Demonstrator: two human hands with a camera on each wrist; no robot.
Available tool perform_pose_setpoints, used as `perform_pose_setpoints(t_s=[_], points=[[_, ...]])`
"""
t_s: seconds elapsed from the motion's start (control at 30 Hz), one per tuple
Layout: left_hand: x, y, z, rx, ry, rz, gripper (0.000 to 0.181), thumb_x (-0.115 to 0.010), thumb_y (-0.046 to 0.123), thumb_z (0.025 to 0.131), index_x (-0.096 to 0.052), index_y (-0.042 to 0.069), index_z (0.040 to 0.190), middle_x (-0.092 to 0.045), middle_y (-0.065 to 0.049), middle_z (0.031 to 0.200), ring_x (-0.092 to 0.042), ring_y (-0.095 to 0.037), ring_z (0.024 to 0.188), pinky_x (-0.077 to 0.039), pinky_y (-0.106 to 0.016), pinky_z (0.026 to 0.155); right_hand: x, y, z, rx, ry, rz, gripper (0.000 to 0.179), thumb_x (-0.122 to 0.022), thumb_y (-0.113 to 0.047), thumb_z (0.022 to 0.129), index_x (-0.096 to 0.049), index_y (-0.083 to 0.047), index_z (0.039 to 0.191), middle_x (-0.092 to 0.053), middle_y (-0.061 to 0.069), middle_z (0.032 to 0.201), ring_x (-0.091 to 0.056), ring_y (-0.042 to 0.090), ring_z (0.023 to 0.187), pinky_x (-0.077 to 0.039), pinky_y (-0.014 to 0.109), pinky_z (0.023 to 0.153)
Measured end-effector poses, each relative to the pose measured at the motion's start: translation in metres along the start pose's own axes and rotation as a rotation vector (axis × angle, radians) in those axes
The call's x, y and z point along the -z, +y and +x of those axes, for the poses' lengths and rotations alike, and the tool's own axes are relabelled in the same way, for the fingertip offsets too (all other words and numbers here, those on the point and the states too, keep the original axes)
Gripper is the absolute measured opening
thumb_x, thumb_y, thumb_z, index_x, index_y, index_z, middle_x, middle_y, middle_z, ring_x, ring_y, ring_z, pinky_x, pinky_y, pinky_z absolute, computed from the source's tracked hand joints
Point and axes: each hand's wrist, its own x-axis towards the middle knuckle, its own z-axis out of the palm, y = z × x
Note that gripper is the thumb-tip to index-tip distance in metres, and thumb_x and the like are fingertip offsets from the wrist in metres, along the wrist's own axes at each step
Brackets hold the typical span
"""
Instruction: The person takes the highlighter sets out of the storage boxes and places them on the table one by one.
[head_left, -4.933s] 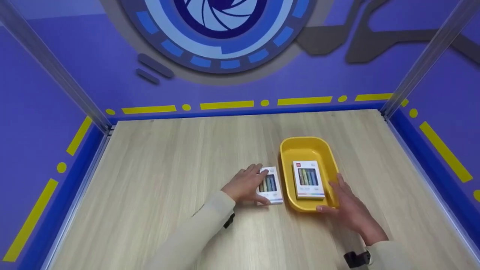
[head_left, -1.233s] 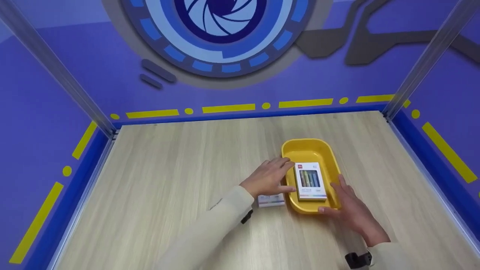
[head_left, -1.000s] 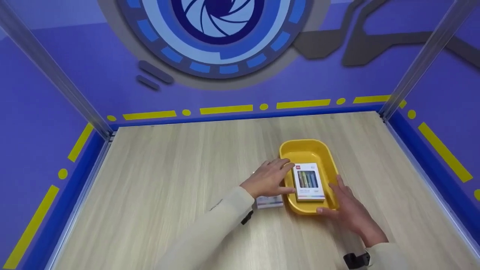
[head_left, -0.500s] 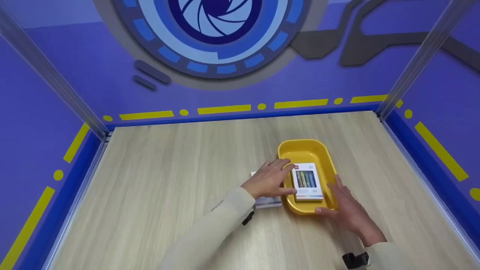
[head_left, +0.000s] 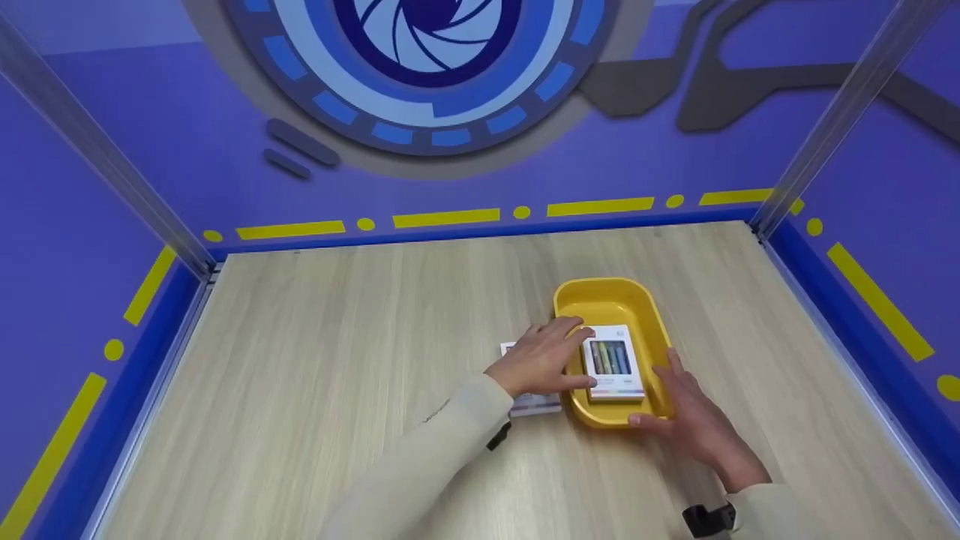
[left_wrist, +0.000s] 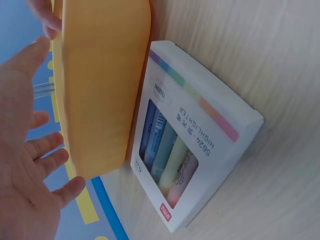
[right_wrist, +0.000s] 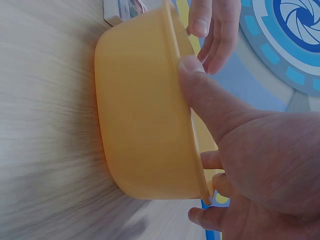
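Observation:
A white window box of highlighters [head_left: 619, 384] lies face up in the yellow tray [head_left: 649, 311]. My left hand [head_left: 534, 361] is over the tray's left rim, fingers spread, the thumb and a fingertip overlapping the box's left edge; whether they touch it I cannot tell. Just left of the tray, a second highlighter box [head_left: 537, 406] lies on the table, partly hidden under that hand and seen fully as a white box [left_wrist: 200, 122] in the left wrist view. My right hand [head_left: 701, 420] holds the tray's near right corner, thumb and fingertips at the rim.
The wood-grain table [head_left: 360, 337] is bounded by a blue back wall [head_left: 420, 195] and side walls with yellow dashes. Metal posts [head_left: 832, 135] stand at the back corners.
Compared with the oldest frame, my left hand has moved right from the table box to the tray's left rim; it creeps slightly right lately. My right hand stays on the tray.

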Motion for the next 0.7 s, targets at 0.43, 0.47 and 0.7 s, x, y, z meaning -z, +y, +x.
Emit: perform_pose_setpoints(t_s=[0.43, 0.47, 0.7], points=[[-0.0026, 0.0013, 0.0023, -0.040, 0.020, 0.052, 0.081, -0.048, 0.071, 0.076, -0.025, 0.032, 0.143, -0.020, 0.009, 0.151, -0.018, -0.010, 0.139, -0.014, -0.041, 0.116, -0.0015, 0.0004, -0.0004, 0.003, -0.008, 0.022, 0.108, -0.061, -0.067, 0.067, -0.013, -0.013, 0.147, 0.014, 0.009, 0.154, -0.010, 0.043, 0.137, -0.021, 0.062, 0.104], [-0.0029, 0.0015, 0.0027, -0.041, 0.019, 0.056, 0.081, -0.048, 0.071, 0.076, -0.025, 0.031, 0.143, -0.020, 0.009, 0.151, -0.018, -0.010, 0.139, -0.013, -0.042, 0.116, -0.0015, 0.0003, -0.0004, 0.004, -0.011, 0.023, 0.107, -0.062, -0.066, 0.068, -0.014, -0.013, 0.147, 0.014, 0.009, 0.154, -0.010, 0.043, 0.137, -0.020, 0.063, 0.104], [-0.0048, 0.0042, 0.0046, -0.031, 0.003, 0.052, 0.083, -0.049, 0.071, 0.075, -0.022, 0.033, 0.143, -0.018, 0.011, 0.151, -0.017, -0.008, 0.139, -0.010, -0.043, 0.117, -0.0003, 0.0000, -0.0003, 0.006, -0.007, 0.013, 0.108, -0.061, -0.067, 0.068, -0.012, -0.013, 0.147, 0.014, 0.010, 0.154, -0.012, 0.044, 0.136, -0.021, 0.063, 0.103]])
